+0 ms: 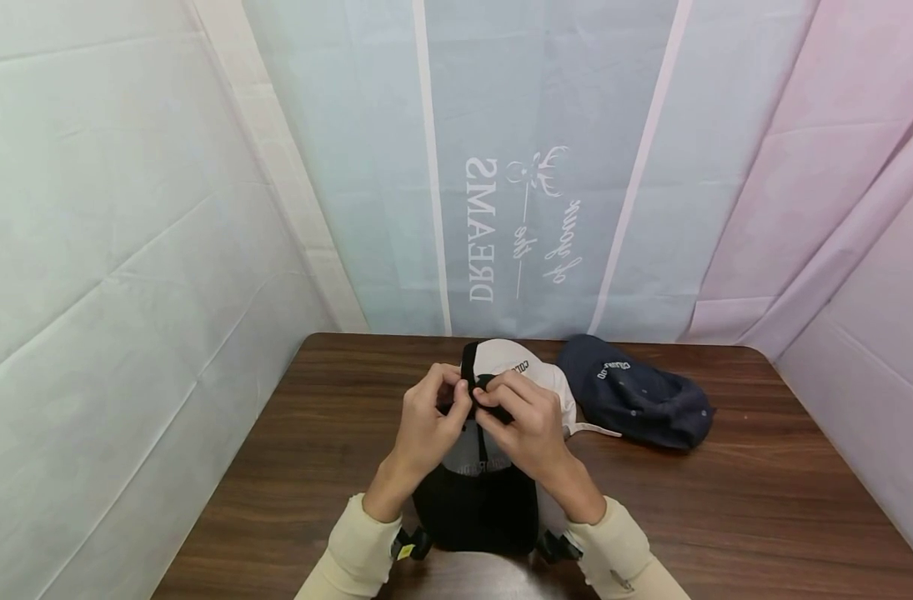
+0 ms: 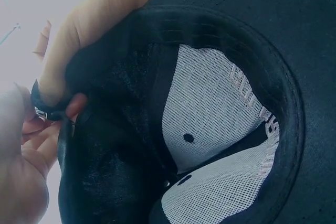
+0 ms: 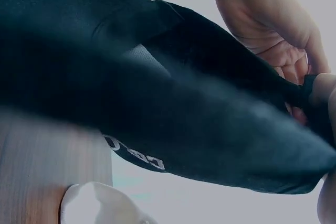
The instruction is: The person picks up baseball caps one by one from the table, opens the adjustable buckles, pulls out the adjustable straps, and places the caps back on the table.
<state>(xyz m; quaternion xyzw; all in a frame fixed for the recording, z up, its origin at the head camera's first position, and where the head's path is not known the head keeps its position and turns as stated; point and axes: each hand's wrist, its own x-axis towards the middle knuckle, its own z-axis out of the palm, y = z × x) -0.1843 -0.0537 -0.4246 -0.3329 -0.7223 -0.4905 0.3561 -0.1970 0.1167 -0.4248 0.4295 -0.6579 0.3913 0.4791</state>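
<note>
Both hands are at the back of a cap with a black brim [image 1: 474,510] and a grey front panel [image 1: 477,450]. The left hand [image 1: 429,423] pinches one side of the black back strap, and the right hand [image 1: 529,418] pinches the other. In the left wrist view, a small metal buckle [image 2: 41,113] shows between the fingers. The cap's hollow faces that camera, showing a white mesh lining [image 2: 202,103] and a black sweatband [image 2: 291,108]. Fingers partly hide the strap. From the right wrist, the cap's dark side [image 3: 173,124] covers much of the view.
Behind the held cap lies a white cap [image 1: 501,354] with dark lettering. A navy cap [image 1: 639,396] lies beside it to the right, near the far edge of the brown wooden table [image 1: 734,500]. Hanging cloth [image 1: 336,167] surrounds the table at the back and sides.
</note>
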